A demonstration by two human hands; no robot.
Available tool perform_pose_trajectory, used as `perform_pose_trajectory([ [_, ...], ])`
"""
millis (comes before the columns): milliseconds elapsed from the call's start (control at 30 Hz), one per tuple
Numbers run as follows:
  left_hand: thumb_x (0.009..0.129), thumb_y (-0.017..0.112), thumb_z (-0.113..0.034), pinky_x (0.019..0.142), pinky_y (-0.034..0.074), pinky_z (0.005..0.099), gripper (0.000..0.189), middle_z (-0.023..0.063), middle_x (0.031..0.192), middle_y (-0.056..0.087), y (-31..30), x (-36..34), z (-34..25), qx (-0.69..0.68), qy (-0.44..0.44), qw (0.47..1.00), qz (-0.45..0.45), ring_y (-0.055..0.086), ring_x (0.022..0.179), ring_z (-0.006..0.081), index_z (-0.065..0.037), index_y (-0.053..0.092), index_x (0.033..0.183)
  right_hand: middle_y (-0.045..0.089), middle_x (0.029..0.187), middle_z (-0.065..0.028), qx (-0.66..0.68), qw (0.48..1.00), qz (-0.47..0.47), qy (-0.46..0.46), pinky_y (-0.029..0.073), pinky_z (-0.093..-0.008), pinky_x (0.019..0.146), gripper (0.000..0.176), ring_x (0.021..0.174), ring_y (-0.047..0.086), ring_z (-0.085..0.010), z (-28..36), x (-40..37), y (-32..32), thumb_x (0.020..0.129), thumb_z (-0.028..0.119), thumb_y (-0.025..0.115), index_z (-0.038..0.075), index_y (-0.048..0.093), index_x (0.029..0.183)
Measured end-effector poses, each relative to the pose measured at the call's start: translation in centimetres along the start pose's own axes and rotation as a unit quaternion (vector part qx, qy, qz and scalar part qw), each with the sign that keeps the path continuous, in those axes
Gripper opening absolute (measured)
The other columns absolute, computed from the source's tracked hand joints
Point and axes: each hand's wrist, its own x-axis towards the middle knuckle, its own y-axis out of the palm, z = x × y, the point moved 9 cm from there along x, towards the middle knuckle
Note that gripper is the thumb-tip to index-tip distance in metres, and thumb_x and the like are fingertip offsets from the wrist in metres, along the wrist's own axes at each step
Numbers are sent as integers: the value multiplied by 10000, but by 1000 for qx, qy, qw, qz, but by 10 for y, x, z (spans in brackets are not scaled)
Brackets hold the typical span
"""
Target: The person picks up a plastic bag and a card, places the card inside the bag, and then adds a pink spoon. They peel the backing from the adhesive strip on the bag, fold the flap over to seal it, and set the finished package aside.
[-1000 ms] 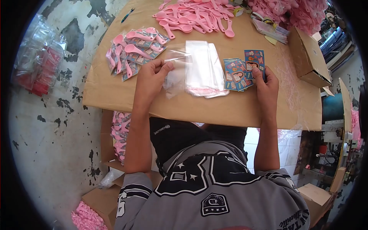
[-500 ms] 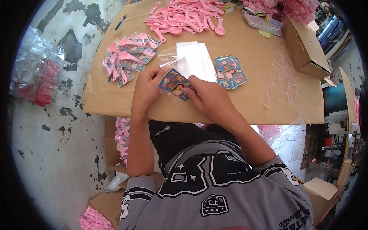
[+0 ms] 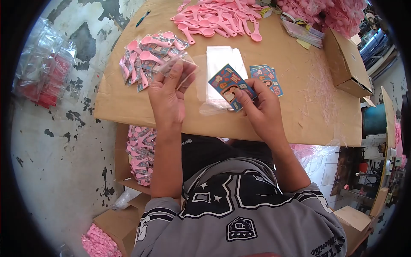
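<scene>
My left hand (image 3: 168, 96) pinches a clear plastic bag (image 3: 186, 73) between thumb and fingers, raised over the table near the packed spoons. A printed blue card (image 3: 227, 84) with colourful pictures is gripped in my right hand (image 3: 264, 107), thumb on its face. Below and between the hands lies a stack of clear plastic bags (image 3: 219, 64), bright with glare. Just behind my right hand is a pile of the same blue cards (image 3: 274, 79). To the left, several bagged pink spoons with cards (image 3: 150, 55) are heaped together.
Loose pink spoons (image 3: 214, 19) are piled at the far side of the table (image 3: 299, 124). A cardboard box (image 3: 344, 64) stands at the right edge, with plastic strands beside it. A pen (image 3: 143, 18) lies far left. Below the table, a carton holds packed spoons (image 3: 141, 156).
My hands have moved apart: the left has gone up with a clear bag, while the right has drawn the blue card to the right. The view has shifted slightly.
</scene>
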Motion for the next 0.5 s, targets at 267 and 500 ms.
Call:
perform_pose_trajectory([
  [267, 1056, 636, -130, 1019, 597, 381, 348, 175, 1352, 690, 38, -28, 32, -97, -67, 993, 29, 702, 1207, 245, 13, 608, 1372, 673, 851, -25, 204, 977, 6, 64, 475, -199, 534, 193, 634, 615, -46, -7, 2, 15, 1048, 181, 685, 6, 626, 1105],
  [500, 1069, 627, -152, 980, 613, 377, 371, 215, 1350, 677, 45, -36, 36, -151, -55, 986, 35, 694, 1196, 232, 43, 575, 1380, 684, 850, -34, 214, 973, 9, 87, 509, -207, 528, 203, 624, 632, -53, -14, -3, 18, 1034, 167, 703, -8, 623, 1099],
])
